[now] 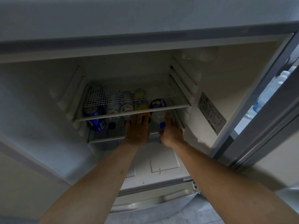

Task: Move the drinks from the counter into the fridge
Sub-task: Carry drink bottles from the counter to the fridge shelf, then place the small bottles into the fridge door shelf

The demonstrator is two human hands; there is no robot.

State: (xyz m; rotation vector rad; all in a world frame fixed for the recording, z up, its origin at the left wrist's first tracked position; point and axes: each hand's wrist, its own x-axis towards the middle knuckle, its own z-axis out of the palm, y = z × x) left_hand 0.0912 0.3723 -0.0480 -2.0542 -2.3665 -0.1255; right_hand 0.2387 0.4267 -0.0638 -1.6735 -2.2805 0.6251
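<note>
A: Currently, where are the drinks?
B: Inside the open fridge, lying on their sides in a row on the lower shelf, under the perforated upper shelf. From the left: a blue can, two white-labelled bottles with dark caps, a yellow-labelled bottle, then a clear bottle with a dark label and a blue cap.
A: Hand positions?
B: Both arms reach in. Left hand — palm down, fingers straight, laid over the middle bottles. Right hand — just beside the clear bottle's cap end, fingers extended along its right side, thumb near the cap; no closed grasp is visible.
</note>
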